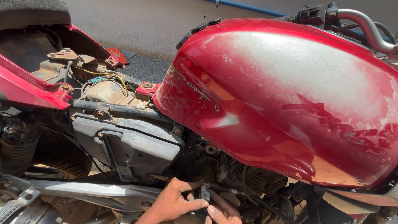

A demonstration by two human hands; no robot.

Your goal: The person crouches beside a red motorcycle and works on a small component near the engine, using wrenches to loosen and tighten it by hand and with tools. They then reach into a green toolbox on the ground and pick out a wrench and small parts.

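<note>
Below the worn, glossy red metal fuel tank [282, 99], the left hand [172, 203] is pinching a small grey metal connector [205, 193] on a ribbed black hose [219, 188] beside the engine. The right hand [222, 212] is touching it from beneath, fingers extended, not gripping.

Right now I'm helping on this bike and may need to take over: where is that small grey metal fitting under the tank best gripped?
Grip the small grey metal fitting by its flat side faces, thumb and fingertip pinching, coming from below and the open near side. The red tank overhangs it from above and the engine blocks behind. The left hand and right hand already approach that way.
</note>
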